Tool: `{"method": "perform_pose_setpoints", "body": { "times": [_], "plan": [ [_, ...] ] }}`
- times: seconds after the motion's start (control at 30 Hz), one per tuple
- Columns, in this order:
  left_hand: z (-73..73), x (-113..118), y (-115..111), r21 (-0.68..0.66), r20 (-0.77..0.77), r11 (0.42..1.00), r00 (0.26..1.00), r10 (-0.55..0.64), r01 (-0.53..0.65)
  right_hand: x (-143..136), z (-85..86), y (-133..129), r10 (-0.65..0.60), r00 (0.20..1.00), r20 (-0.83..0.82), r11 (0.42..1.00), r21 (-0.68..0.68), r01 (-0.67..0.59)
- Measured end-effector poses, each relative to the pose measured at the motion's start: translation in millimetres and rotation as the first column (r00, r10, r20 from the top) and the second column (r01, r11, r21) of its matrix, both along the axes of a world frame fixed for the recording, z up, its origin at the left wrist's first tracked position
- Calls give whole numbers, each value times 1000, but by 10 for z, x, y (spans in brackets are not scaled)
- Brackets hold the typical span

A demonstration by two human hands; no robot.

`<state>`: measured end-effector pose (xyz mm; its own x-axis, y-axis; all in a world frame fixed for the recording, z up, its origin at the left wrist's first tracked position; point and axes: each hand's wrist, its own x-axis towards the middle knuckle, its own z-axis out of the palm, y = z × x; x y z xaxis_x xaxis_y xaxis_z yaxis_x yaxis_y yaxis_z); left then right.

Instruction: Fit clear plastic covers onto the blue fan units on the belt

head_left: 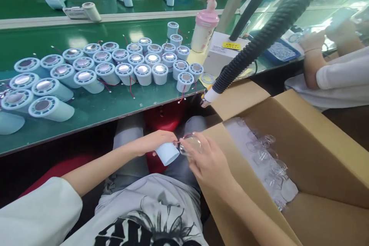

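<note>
Above my lap, my left hand (155,141) is wrapped round a light blue cup-shaped housing (167,154), its wide end tilted down to the right. Just to the right, my right hand (209,159) holds a round clear plastic part (191,145) between thumb and fingers, close beside the housing. A thin red wire (176,142) runs between the housing and the fingers of my right hand. Many similar blue housings (105,68) with round metal discs and red wires stand on the green bench (115,103) in front.
An open cardboard box (317,146) with clear plastic parts (265,153) is at my right. A black flexible hose (253,50) hangs over its corner. A pink-lidded bottle (205,25) stands by a white unit (221,54). Other people's hands work behind and at right.
</note>
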<state>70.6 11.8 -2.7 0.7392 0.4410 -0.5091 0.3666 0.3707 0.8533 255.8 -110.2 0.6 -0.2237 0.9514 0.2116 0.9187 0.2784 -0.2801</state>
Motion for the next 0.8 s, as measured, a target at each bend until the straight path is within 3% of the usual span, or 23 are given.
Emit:
{"method": "perform_pose_setpoints", "body": {
  "times": [0.1,0.17,0.23,0.37,0.57,0.7,0.8],
  "plan": [
    [99,-76,-44,291,-8,957,1000,-9,11,-143,-49,220,-19,999,32,1000,-23,19],
    [144,-124,-75,554,-30,832,1000,-10,25,-110,-23,284,47,994,-95,991,-119,-59],
    [156,-163,-96,693,-34,721,999,17,11,-77,40,311,73,953,-294,963,-227,-144],
    [77,-210,-94,705,35,707,999,39,-52,-114,96,329,-69,813,-578,949,-290,-125],
    [-125,-271,-69,745,53,666,999,9,-45,-215,-49,315,-132,773,-621,980,-197,10],
    [-225,-292,-13,759,107,650,991,-80,-30,-202,-17,320,-249,680,-689,942,-335,6],
    [-263,-276,38,731,172,682,964,-201,12,-152,11,361,-368,567,-737,898,-440,10]
  ]
}}
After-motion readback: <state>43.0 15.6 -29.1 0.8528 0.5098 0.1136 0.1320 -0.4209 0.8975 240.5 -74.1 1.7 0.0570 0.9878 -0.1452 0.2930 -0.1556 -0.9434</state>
